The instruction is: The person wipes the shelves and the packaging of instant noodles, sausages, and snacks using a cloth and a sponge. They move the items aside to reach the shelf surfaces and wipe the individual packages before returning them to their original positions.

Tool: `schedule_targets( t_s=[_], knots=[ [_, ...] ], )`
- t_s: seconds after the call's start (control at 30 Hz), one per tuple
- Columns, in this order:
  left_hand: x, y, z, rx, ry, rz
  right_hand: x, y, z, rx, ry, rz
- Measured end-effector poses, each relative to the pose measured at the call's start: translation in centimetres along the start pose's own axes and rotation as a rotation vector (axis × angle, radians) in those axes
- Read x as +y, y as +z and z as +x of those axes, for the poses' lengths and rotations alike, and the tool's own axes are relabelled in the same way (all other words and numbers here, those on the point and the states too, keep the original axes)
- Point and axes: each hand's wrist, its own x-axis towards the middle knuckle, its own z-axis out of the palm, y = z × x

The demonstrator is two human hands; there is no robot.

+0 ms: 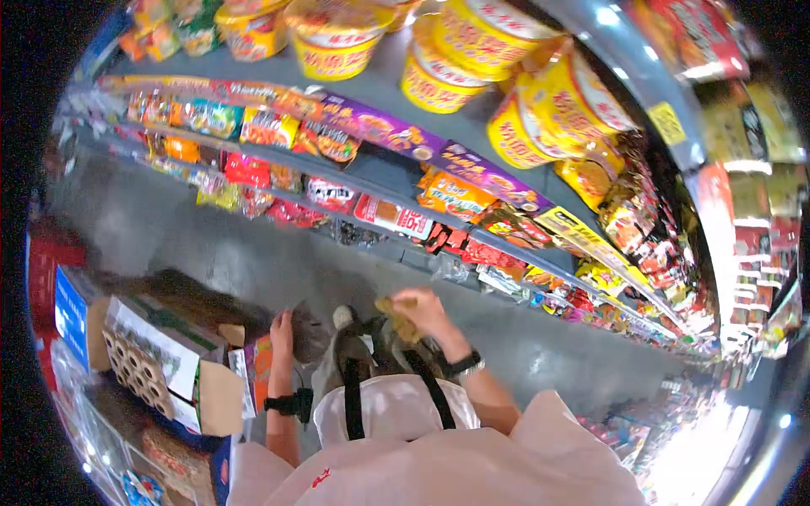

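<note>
My right hand [424,312] is closed on a small yellow-brown item [399,318], held low in front of my body above the grey floor. My left hand [282,336] hangs at the left, near an orange package [262,371] at the side of an open carton; its fingers point forward, and whether they hold anything is hard to see. Beside it is a dark translucent bag-like shape [312,333]. Black bands circle both wrists.
Shelves [392,177] run across the front and right, with yellow noodle tubs [337,46] on top and colourful packets below. At the left stand an open carton [221,401], a box of cardboard tubes [139,371] and a red crate [51,270].
</note>
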Motion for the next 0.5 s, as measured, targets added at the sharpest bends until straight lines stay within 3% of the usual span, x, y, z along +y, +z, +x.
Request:
schedule_targets(
  t_s=[0.07,0.17,0.23,0.3,0.37,0.43,0.5],
  knots=[
    [1.1,-0.6,-0.1,-0.029,-0.423,-0.398,2.7,0.1,-3.9,0.058,0.143,-0.082],
    [4.4,0.5,-2.8,-0.015,-0.268,-0.564,5.7,-2.1,-8.8,0.197,0.245,-0.087],
    [4.4,1.1,-1.5,-0.073,-0.318,-0.448,6.8,-4.5,-10.9,0.295,0.26,-0.091],
    [8.3,3.0,-2.8,-0.196,-0.169,-0.249,7.4,-7.1,-12.0,0.478,0.339,-0.026],
    [7.5,4.5,-1.5,-0.207,-0.115,-0.108,8.7,-9.0,-12.4,0.6,0.335,-0.022],
    [9.2,6.7,-2.0,-0.222,0.099,0.025,10.4,-10.4,-11.9,0.703,0.331,-0.022],
    [9.9,8.8,-2.6,-0.232,0.111,0.005,11.8,-11.2,-10.7,1.15,0.179,0.196]
  ],
)
